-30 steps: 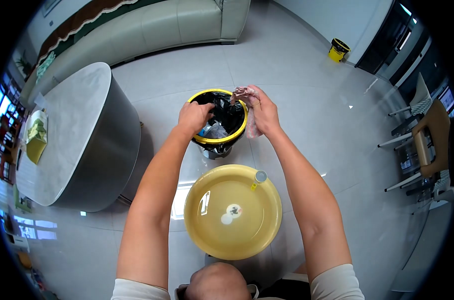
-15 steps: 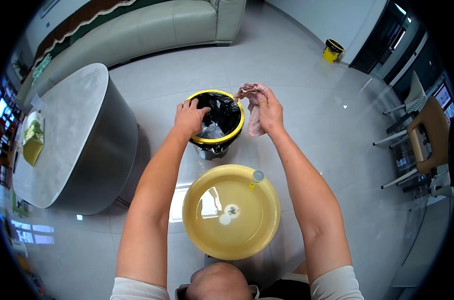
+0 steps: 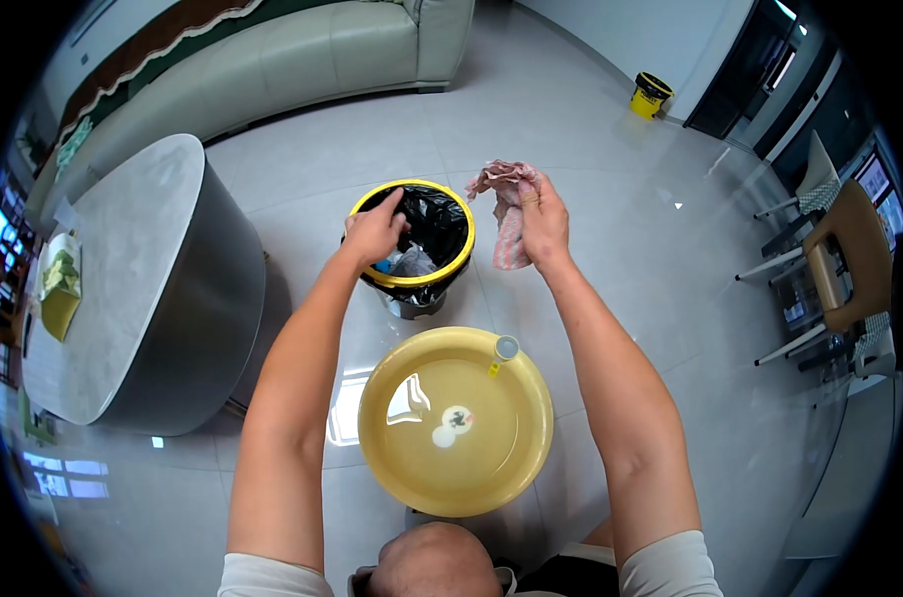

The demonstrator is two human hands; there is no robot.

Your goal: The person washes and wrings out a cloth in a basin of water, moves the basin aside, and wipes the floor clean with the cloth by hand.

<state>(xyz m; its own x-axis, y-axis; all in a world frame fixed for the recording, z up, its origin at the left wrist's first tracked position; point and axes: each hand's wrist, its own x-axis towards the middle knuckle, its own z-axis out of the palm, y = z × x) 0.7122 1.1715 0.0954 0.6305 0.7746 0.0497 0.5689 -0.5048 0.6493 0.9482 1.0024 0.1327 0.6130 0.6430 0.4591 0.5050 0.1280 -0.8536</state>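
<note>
My left hand [image 3: 374, 235] is at the left rim of a trash bin [image 3: 468, 247] with a yellow rim and black liner. Its index finger stretches over the opening, apart from the thumb, and nothing shows in its grasp. Crumpled plastic [image 3: 413, 263] lies inside the bin. To the right of the bin, my right hand [image 3: 545, 225] is closed round a damp-looking pink and white rag [image 3: 508, 239], bunched at the top and hanging down. Closer to me stands a yellow basin [image 3: 380, 463] holding water. A small grey round piece with a yellow tag [image 3: 506, 348] sits at its far right edge.
At left is a grey table [image 3: 143, 209] bearing a tissue pack [image 3: 62, 289]. A pale sofa [image 3: 312, 55] stands behind it. Another yellow bin [image 3: 648, 97] is by the far wall, and brown chairs [image 3: 849, 264] stand at right on the tiled floor.
The view has shifted slightly, moving the bin left in the picture. My left hand has turned at the rim, its index finger now stretched out. My right hand still holds the rag beside the bin.
</note>
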